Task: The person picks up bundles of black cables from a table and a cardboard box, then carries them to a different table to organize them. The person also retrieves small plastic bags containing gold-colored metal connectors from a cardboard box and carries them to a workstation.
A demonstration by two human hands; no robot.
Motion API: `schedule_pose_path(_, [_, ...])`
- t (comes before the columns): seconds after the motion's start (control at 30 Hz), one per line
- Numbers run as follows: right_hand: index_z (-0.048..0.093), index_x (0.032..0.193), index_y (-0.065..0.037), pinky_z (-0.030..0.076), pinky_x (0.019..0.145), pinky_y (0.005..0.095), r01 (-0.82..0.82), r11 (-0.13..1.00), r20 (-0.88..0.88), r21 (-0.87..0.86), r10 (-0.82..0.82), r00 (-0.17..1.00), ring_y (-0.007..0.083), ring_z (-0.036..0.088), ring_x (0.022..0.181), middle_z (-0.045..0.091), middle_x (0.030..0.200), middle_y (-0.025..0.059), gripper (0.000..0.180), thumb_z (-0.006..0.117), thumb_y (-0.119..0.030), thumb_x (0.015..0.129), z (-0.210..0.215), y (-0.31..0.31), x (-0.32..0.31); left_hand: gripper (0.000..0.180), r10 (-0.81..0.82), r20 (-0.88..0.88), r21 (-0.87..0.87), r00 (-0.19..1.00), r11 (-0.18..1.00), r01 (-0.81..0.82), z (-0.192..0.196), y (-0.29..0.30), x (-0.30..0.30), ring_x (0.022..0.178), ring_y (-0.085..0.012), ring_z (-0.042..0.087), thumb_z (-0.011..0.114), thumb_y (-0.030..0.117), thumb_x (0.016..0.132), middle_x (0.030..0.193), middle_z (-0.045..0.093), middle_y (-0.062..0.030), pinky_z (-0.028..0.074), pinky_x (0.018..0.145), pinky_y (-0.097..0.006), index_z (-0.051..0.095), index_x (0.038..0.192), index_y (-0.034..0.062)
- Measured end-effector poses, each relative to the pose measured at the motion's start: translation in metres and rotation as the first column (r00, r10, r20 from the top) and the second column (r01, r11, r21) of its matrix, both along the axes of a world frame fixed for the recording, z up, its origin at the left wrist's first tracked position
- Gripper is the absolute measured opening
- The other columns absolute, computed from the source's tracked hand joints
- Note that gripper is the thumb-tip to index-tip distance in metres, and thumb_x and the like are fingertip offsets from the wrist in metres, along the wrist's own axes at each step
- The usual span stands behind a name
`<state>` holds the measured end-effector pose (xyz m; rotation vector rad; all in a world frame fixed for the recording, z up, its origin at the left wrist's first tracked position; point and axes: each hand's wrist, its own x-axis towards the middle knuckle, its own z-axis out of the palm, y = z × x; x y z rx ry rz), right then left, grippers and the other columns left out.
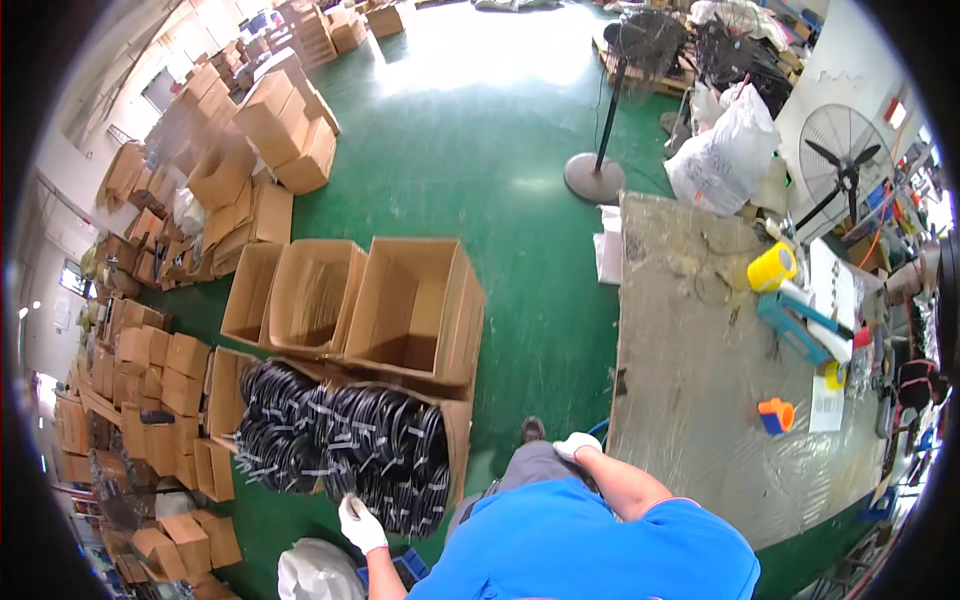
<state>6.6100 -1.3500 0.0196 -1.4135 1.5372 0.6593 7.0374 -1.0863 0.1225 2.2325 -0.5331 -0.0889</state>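
My left hand (362,524), in a white glove, is at the near edge of a stack of black coiled cables (385,430). Its fingertips meet the coils, and whether they grip one is too small to make out. The coils lie packed in rows, each bound with pale ties, with an open cardboard flap (458,440) along their right side. On my bent grey-trousered leg rests my right hand (577,446), also in a white glove, its fingers laid flat and holding nothing. It is close to the left edge of the worktable (690,370).
Open cardboard boxes (412,305) stand just beyond the coils. On the worktable are yellow tape rolls (772,267), a teal tool (795,325) and an orange-and-blue tape dispenser (776,415). A white sack (318,572) sits at lower left. A pedestal fan (596,178) stands farther off.
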Motion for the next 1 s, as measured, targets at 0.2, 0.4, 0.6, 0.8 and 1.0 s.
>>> schedule_pose_path(0.2, [0.067, 0.126, -0.005, 0.049, 0.097, 0.0403, 0.261, 0.92, 0.161, 0.294, -0.317, 0.935, 0.0284, 0.064, 0.116, 0.067, 0.127, 0.0158, 0.064, 0.053, -0.058, 0.093, -0.03, -0.079, -0.02, 0.019, -0.203, -0.045, -0.088, 0.978, 0.976, 0.198, -0.008, -0.195, -0.006, 0.101, -0.0219, 0.066, 0.059, 0.008, 0.099, 0.11, 0.069, -0.0144, 0.051, 0.094, -0.033, 0.064, 0.112, -0.0041])
schedule_pose_path(0.4, [0.073, 0.108, -0.009, 0.053, 0.083, 0.0439, -0.496, 0.867, 0.228, 0.048, 0.474, 0.851, 0.037, 0.068, 0.105, 0.071, 0.11, 0.0209, 0.035, 0.054, -0.03, 0.086, -0.101, -0.16, -0.042, 0.018, -0.232, -0.146, -0.067, 0.962, 0.972, 0.224, -0.046, -0.322, -0.007, 0.095, -0.0204, 0.067, 0.061, 0.01, 0.098, 0.105, 0.071, -0.013, 0.053, 0.089, -0.033, 0.065, 0.111, -0.0027])
schedule_pose_path(0.6, [0.069, 0.122, -0.014, 0.051, 0.09, 0.0407, -0.398, 0.892, 0.179, 0.215, 0.365, 0.914, 0.0281, 0.066, 0.113, 0.068, 0.126, 0.0111, 0.044, 0.055, -0.036, 0.087, -0.114, -0.315, -0.049, 0.018, -0.233, -0.239, 0.063, 0.943, 0.965, 0.255, -0.107, -0.517, 0.038, 0.098, -0.025, 0.068, 0.063, 0.011, 0.094, 0.105, 0.071, -0.0153, 0.053, 0.091, -0.036, 0.067, 0.109, 0.0016])
schedule_pose_path(0.8, [0.063, 0.132, -0.01, 0.053, 0.081, 0.0339, 0.586, 0.759, 0.33, 0.284, -0.651, 0.684, 0.0161, 0.065, 0.094, 0.07, 0.114, 0.0065, 0.042, 0.063, -0.02, 0.09, -0.026, -0.507, -0.015, 0.032, -0.453, -0.252, 0.345, 0.855, 0.784, 0.517, -0.053, -0.786, 0.078, 0.109, -0.0358, 0.065, 0.056, 0.029, 0.094, 0.116, 0.069, -0.0168, 0.051, 0.095, -0.044, 0.07, 0.113, 0.0082])
schedule_pose_path(1.0, [0.071, 0.112, -0.016, 0.051, 0.096, 0.0442, 0.011, 0.922, 0.045, -0.386, 0.007, 0.999, 0.0345, 0.063, 0.114, 0.068, 0.118, 0.0175, 0.036, 0.063, -0.039, 0.085, 0.038, -0.675, 0.063, 0.031, -0.614, -0.125, 0.281, 0.779, 0.731, 0.622, -0.044, -1.026, 0.08, 0.104, -0.0344, 0.067, 0.06, 0.034, 0.091, 0.111, 0.07, -0.016, 0.053, 0.091, -0.043, 0.072, 0.109, 0.0111])
